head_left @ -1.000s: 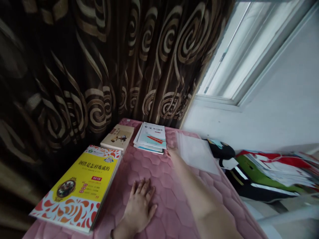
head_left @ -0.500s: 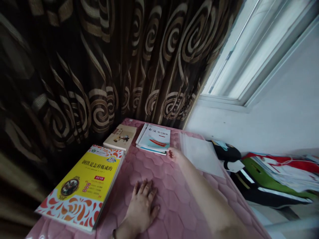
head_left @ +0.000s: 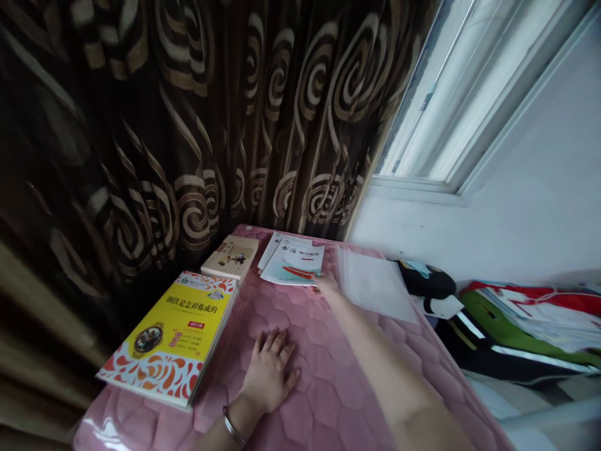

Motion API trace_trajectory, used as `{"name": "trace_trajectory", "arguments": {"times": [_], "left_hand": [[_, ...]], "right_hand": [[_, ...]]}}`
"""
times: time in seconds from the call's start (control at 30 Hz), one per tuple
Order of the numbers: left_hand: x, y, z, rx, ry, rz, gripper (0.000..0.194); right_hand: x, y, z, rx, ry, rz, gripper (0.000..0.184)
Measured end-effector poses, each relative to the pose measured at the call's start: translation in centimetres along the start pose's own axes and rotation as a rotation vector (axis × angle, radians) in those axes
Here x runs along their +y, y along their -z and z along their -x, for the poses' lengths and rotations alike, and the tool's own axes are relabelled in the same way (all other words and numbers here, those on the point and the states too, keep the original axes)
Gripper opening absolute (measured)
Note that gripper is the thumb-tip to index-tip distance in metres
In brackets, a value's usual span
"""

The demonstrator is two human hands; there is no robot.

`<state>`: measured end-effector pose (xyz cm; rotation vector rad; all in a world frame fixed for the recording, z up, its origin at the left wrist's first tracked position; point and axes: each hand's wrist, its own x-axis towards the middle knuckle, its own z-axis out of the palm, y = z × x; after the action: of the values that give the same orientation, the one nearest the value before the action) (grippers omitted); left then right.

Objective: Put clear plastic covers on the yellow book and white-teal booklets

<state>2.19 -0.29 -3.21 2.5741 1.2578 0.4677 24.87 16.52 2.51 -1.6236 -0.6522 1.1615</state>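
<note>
My right hand (head_left: 325,284) reaches far forward and pinches the lower right corner of a thin white-and-teal workbook (head_left: 295,263) with a red boat-like shape on its cover. Beneath it and to its left, a similar workbook (head_left: 268,252) sticks out. Palm down, my left hand (head_left: 271,369) rests on the pink quilted mattress (head_left: 323,363), its fingers spread and nothing in it. To the left lies a stack topped by a yellow book (head_left: 173,335) with red and orange patterned bands. Behind that stack is a beige book (head_left: 231,257).
Right of the workbooks lies a translucent white sheet or folder (head_left: 370,282). A dark curtain (head_left: 282,113) with swirls hangs along the back and left. Beyond the mattress's right edge are a black-and-green bag (head_left: 511,338) and piled papers. A window (head_left: 422,125) is at upper right.
The top workbook has shifted slightly right in my right hand, uncovering more of the one below. My left hand stays on the mattress. The view has shifted a little.
</note>
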Motion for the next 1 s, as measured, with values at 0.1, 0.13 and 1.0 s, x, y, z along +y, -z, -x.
{"name": "trace_trajectory", "arguments": {"times": [0.1,0.13,1.0], "left_hand": [[0.0,0.0,0.0,0.02,-0.004,-0.028,0.053],[0.0,0.0,-0.1,0.023,-0.005,-0.04,0.053],[4.1,-0.7,2.6,0.101,-0.161,-0.09,0.042]], "right_hand": [[-0.9,1.4,2.5,0.026,0.08,0.011,0.014],[-0.9,2.3,3.7,0.027,0.111,0.005,0.014],[17.4,21.5,25.9,0.105,0.003,0.266,0.067]]}}
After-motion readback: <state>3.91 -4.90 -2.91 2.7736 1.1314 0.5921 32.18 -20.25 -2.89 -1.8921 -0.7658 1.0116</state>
